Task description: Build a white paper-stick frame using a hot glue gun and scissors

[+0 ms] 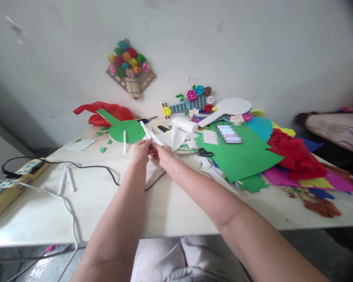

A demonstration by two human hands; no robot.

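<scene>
Near the middle of the table, my left hand [142,150] and my right hand [164,153] are close together, both closed on a white paper strip [172,139]. The strip runs right to a white paper roll [184,125]. Out of the top of my hands pokes a thin white stick-like piece [145,128], tilted up to the left; whether it is part of the strip cannot be told. My fingertips are partly hidden. Just left of my hands, a short white stick [124,141] lies across a green paddle-shaped cutout [126,132].
At right are green sheets [241,160], a phone [229,134], scissors [204,152] and red crumpled paper [297,152]. A white paddle-shaped cutout [233,105] lies behind them. A power strip [20,178] with cables sits at left, near two white sticks [67,181].
</scene>
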